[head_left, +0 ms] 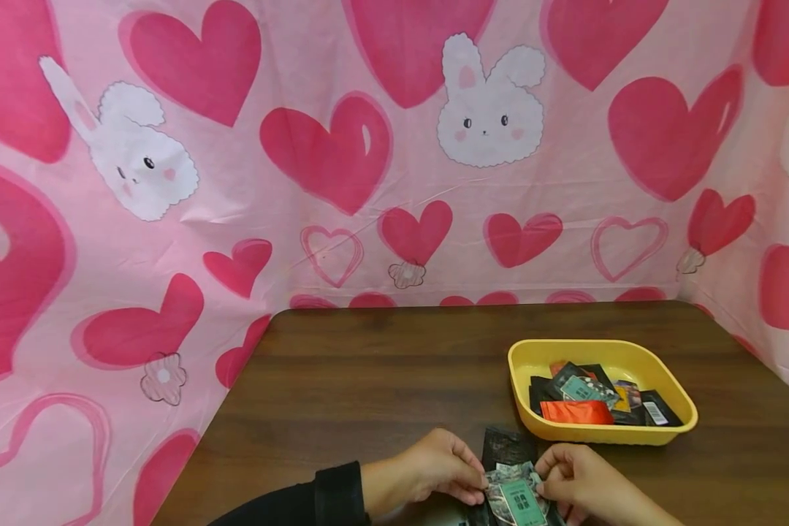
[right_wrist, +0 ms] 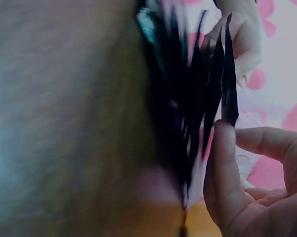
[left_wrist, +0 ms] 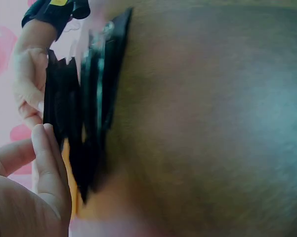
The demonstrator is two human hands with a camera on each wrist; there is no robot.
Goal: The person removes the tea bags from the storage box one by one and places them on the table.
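At the near side of the table, a small flat sachet (head_left: 518, 498) with a grey pattern and green label is held between both hands. My left hand (head_left: 442, 467) pinches its left edge, and my right hand (head_left: 581, 478) pinches the right edge. Beneath and behind it lie black sachets (head_left: 508, 444), stacked loosely. In the left wrist view the black sachets (left_wrist: 64, 98) stand edge-on beyond the left fingers (left_wrist: 49, 163). The right wrist view shows dark sachets (right_wrist: 215, 84) fanned apart near the right fingers (right_wrist: 225, 163). Motion blurs parts of both wrist views.
A yellow plastic basket (head_left: 631, 436) stands to the right, behind my right hand. Inside are several sachets, among them an orange one (head_left: 577, 412) and a black one with a white label (head_left: 657, 410). Pink heart-patterned cloth (head_left: 421, 175) surrounds the brown table (head_left: 381, 365).
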